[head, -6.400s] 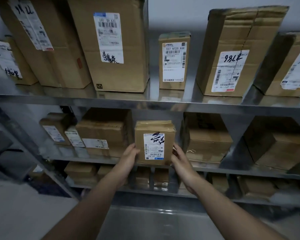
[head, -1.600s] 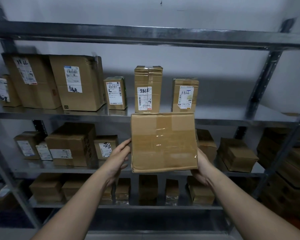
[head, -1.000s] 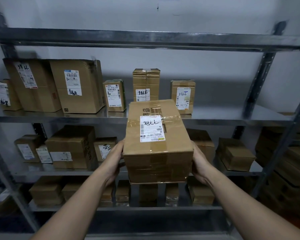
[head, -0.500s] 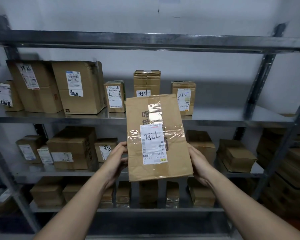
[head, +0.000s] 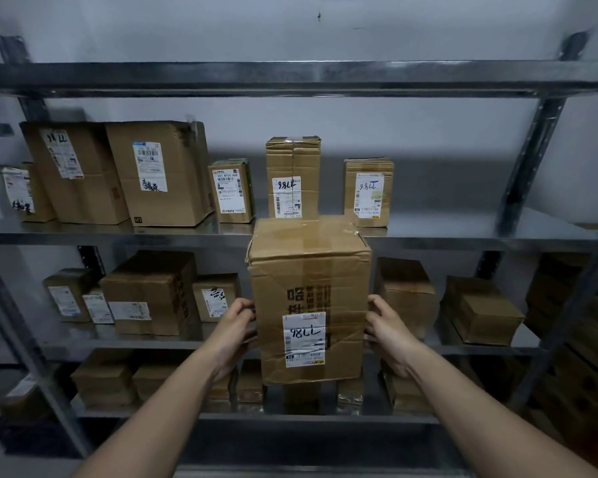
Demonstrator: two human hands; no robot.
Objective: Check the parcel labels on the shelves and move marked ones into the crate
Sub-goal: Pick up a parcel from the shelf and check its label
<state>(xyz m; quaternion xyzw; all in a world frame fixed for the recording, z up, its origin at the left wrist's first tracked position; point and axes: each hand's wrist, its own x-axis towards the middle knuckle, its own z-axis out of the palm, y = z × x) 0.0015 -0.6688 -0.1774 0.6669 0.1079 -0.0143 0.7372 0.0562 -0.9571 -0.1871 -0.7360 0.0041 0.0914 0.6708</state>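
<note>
Parcel: the held parcel (head: 309, 301) stands upright in mid-air at frame centre, in front of the shelves, its lower edge hanging clear of the middle shelf (head: 145, 341).
Label: white label (head: 304, 339) on the lower front, handwritten mark on it, facing the camera.
Left hand: left hand (head: 233, 334) at 9 o'clock of the parcel, fingers curled onto the lower left side wall.
Right hand: right hand (head: 389, 334) at 3 o'clock, pressed flat to the lower right wall; the two hands clamp the parcel between them.
Neighbours: at 12 o'clock, two small labelled boxes (head: 292, 177) on the upper shelf (head: 463, 232); at 9 o'clock, a small box (head: 216, 296).
Crate: not in view.
Risk: both grips sit low on a tall box, so it could tip forward or back when swung away.
Risk two: side pressure alone holds it; dented cardboard may give and let it slide down.
</note>
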